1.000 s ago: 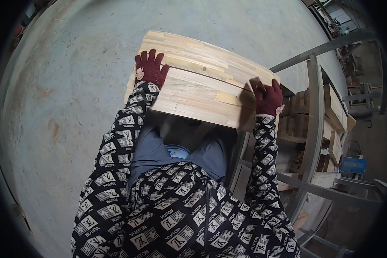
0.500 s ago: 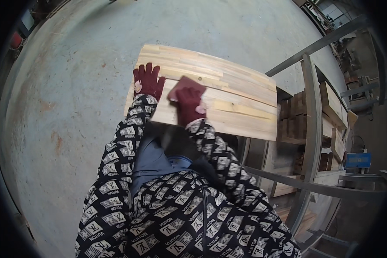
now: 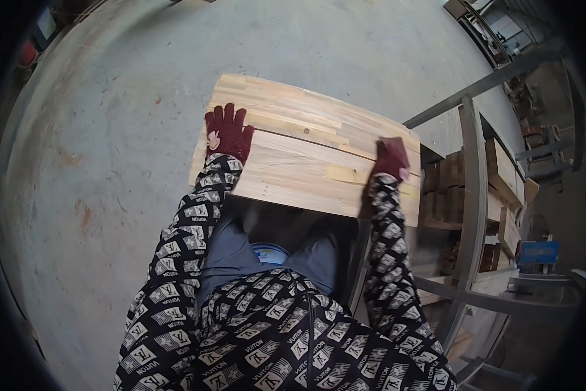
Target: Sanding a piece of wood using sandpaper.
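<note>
While both hands rest on the timber, the head view records the following.

Head view, load: a stack of pale jointed wooden boards (image 3: 306, 153) lies flat in front of the person, above the concrete floor (image 3: 110, 98); what carries it is hidden beneath the boards.

Head view, top board: the top board (image 3: 319, 179) sits offset toward the person, its near edge overhanging the layers below, which suggests it is being handled apart from the rest.

Left hand: the left hand (image 3: 228, 133), in a dark red knit glove, lies flat with fingers spread at the left end of the top board, palm down, apparently to steady that end.

Right hand: the right hand (image 3: 391, 158), gloved alike, is curled over the right end of the top board, fingers bent on its far edge; a grip at opposite ends would balance the long piece.

Surroundings: a grey metal rack (image 3: 472, 195) stands just to the right, holding short wooden blocks (image 3: 449, 189).

Clothing: patterned black sleeves reach in from the lower edge.
</note>
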A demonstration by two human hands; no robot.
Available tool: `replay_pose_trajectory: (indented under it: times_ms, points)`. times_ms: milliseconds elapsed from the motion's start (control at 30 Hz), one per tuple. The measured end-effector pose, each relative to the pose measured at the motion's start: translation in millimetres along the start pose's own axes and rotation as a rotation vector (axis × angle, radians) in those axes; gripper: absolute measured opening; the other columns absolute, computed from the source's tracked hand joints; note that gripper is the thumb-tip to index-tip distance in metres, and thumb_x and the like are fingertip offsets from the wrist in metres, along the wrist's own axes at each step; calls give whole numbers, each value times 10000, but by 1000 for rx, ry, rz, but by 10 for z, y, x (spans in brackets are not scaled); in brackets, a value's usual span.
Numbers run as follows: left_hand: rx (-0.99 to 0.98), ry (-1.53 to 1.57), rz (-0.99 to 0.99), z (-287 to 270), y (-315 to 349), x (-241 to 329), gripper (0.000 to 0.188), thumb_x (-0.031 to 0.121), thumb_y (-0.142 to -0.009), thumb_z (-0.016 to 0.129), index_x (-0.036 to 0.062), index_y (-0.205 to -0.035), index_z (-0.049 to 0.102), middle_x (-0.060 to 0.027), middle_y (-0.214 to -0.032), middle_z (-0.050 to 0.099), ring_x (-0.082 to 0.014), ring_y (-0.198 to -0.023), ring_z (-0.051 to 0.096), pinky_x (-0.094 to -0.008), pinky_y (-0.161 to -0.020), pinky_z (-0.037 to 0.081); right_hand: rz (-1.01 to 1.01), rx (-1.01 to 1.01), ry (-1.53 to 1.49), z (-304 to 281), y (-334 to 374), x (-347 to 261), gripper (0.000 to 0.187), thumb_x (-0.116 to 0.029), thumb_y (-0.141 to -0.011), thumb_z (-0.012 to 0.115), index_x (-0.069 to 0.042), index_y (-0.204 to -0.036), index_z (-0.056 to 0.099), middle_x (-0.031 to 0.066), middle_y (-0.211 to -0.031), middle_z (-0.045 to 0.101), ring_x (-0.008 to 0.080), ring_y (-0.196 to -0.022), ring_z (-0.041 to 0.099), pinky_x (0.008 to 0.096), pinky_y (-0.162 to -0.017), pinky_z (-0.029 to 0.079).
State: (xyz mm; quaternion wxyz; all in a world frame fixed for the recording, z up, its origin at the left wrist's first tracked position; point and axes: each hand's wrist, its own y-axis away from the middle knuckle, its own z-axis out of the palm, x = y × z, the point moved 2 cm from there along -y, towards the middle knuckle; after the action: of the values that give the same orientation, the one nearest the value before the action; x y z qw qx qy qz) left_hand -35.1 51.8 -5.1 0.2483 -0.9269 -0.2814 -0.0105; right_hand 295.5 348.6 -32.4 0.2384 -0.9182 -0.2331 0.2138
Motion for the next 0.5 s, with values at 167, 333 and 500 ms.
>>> replay_pose_trajectory:
  times_ms: [167,333,500]
  points:
    - [-42,10,21,-72,-35,25,428,292,-910,683,57,-1263,628,-163,-1326,576,-369,-1222,515,-528,-1073,382,-218,-104,-23,639,327,-1538,219,-311,-916,685,-102,-980,692,111,-943,683,290,-898,686,444,-800,540]
    - [-71,25,45,-82,-33,2,426,274,-914,683,42,-1268,634,-174,-1345,580,-370,-1221,523,-525,-1066,389,-519,-114,-165,482,469,-2008,291,-300,-880,739,-82,-1053,650,145,-1081,648,371,-1092,615,519,-934,488]
    - [-69,3,33,-45,-18,-16,451,317,-917,694,78,-1292,626,-153,-1365,566,-348,-1236,507,-518,-1086,368,-267,-216,-178,86,-36,-684,275,-220,-919,750,-37,-1118,704,266,-1136,724,459,-1131,676,523,-951,543]
